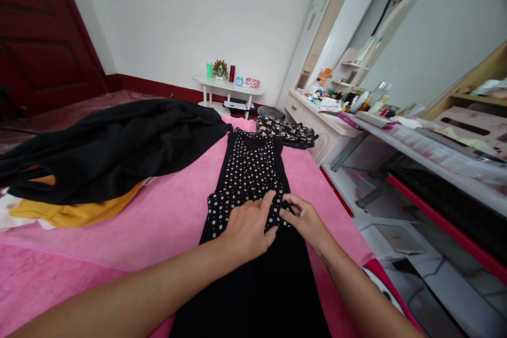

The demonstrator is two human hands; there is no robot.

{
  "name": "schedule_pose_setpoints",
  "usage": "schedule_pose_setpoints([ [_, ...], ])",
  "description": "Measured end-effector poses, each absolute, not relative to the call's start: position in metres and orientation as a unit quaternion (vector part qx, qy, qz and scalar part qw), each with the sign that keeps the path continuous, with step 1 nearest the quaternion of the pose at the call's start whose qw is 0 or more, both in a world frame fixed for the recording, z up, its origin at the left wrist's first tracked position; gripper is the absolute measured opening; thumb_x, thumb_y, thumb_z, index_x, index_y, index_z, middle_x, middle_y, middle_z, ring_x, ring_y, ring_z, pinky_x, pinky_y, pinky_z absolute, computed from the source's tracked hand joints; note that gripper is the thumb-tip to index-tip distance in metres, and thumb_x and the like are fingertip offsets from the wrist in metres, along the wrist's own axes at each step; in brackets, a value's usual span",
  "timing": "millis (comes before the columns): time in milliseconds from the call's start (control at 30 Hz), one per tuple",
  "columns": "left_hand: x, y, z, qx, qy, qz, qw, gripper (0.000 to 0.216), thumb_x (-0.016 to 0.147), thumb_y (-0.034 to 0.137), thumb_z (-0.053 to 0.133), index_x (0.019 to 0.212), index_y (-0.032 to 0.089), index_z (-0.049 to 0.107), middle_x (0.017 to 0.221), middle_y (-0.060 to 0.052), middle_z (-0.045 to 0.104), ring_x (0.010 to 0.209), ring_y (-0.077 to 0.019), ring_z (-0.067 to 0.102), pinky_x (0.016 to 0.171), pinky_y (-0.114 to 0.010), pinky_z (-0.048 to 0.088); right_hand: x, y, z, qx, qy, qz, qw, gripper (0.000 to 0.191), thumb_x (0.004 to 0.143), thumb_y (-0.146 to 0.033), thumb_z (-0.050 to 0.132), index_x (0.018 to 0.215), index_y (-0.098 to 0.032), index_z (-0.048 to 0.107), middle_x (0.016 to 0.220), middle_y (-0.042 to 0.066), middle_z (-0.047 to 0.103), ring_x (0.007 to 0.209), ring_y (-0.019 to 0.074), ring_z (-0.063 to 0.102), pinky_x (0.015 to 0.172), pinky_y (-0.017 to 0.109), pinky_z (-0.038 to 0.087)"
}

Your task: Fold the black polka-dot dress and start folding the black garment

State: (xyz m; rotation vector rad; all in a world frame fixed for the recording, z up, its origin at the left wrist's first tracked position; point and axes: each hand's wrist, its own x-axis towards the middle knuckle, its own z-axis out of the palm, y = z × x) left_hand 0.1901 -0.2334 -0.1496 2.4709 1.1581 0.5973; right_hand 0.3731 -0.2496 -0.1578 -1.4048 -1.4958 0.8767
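Note:
A black dress with a white-dotted top (pixel 249 169) lies flat along the pink bedspread (pixel 166 216). My left hand (pixel 247 227) rests palm down on the dotted waist part, fingers stretched out over the cloth. My right hand (pixel 303 216) is beside it on the right, fingers curled and pinching the dotted fabric at the waist. The two hands nearly touch.
A black garment (pixel 114 142) lies over a yellow one (pixel 75 211) at the left of the bed. A dark floral garment (pixel 287 132) sits at the far end. A cluttered dressing table (pixel 332 111) and shelves (pixel 435 158) line the right side; a small white table (pixel 227 87) stands by the far wall.

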Motion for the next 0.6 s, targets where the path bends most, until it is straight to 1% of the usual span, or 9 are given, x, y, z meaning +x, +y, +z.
schedule_pose_setpoints([
  [67,0.191,-0.231,-0.15,0.869,0.425,0.198,0.158,0.065,0.08,0.028,0.051,0.14,0.023,0.027,0.1,-0.009,0.066,0.089,-0.0294,0.063,0.075,-0.039,0.048,0.373,-0.255,-0.155,-0.564,-0.619,0.351,0.42,0.018,0.075,-0.029,0.065,0.09,-0.019,0.067,0.092,0.003,0.067,0.089,0.0185,0.061,0.084,0.034,0.048],
  [167,0.187,-0.226,-0.146,0.858,0.431,0.217,0.176,0.061,0.076,0.02,0.049,0.135,0.026,0.034,0.084,-0.003,0.066,0.076,-0.0245,0.064,0.069,-0.033,0.046,0.372,-0.259,-0.149,-0.574,-0.594,0.361,0.433,0.021,0.073,-0.032,0.067,0.09,-0.019,0.069,0.089,0.003,0.069,0.084,0.0179,0.062,0.079,0.032,0.049],
  [267,0.181,-0.223,-0.139,0.842,0.408,0.258,0.241,0.058,0.073,0.014,0.047,0.129,0.031,0.041,0.064,0.005,0.057,0.058,-0.0172,0.057,0.061,-0.027,0.041,0.371,-0.263,-0.139,-0.586,-0.547,0.375,0.465,0.025,0.074,-0.036,0.066,0.092,-0.019,0.07,0.085,0.002,0.069,0.076,0.0163,0.061,0.07,0.029,0.049],
  [333,0.178,-0.221,-0.136,0.824,0.403,0.277,0.287,0.056,0.07,0.011,0.046,0.123,0.03,0.046,0.055,0.007,0.049,0.05,-0.0142,0.051,0.055,-0.025,0.036,0.371,-0.267,-0.136,-0.595,-0.535,0.37,0.473,0.025,0.076,-0.038,0.065,0.092,-0.019,0.07,0.087,0.003,0.069,0.075,0.0161,0.061,0.069,0.029,0.049],
  [400,0.176,-0.219,-0.135,0.805,0.41,0.274,0.33,0.053,0.068,0.01,0.047,0.118,0.027,0.05,0.051,0.008,0.045,0.047,-0.0128,0.047,0.052,-0.024,0.033,0.371,-0.272,-0.138,-0.598,-0.54,0.363,0.468,0.026,0.076,-0.038,0.064,0.092,-0.019,0.07,0.091,0.004,0.069,0.079,0.0171,0.061,0.071,0.029,0.049],
  [467,0.175,-0.216,-0.134,0.788,0.415,0.253,0.378,0.05,0.069,0.012,0.047,0.117,0.023,0.05,0.049,0.009,0.046,0.045,-0.012,0.047,0.05,-0.023,0.032,0.373,-0.276,-0.143,-0.602,-0.552,0.361,0.451,0.027,0.076,-0.037,0.064,0.097,-0.019,0.07,0.095,0.005,0.068,0.082,0.0175,0.061,0.072,0.03,0.049],
  [533,0.173,-0.215,-0.134,0.781,0.402,0.228,0.42,0.048,0.071,0.015,0.05,0.119,0.022,0.049,0.05,0.01,0.05,0.045,-0.0115,0.048,0.05,-0.023,0.034,0.375,-0.278,-0.149,-0.609,-0.566,0.36,0.423,0.031,0.076,-0.034,0.064,0.103,-0.02,0.067,0.093,0.003,0.068,0.078,0.0162,0.061,0.069,0.028,0.049],
  [600,0.169,-0.217,-0.132,0.795,0.368,0.207,0.435,0.048,0.072,0.018,0.053,0.12,0.023,0.049,0.052,0.01,0.053,0.047,-0.0113,0.05,0.052,-0.022,0.036,0.377,-0.279,-0.152,-0.614,-0.579,0.365,0.392,0.032,0.075,-0.03,0.064,0.105,-0.02,0.066,0.088,0.002,0.068,0.071,0.0143,0.059,0.065,0.027,0.048],
])
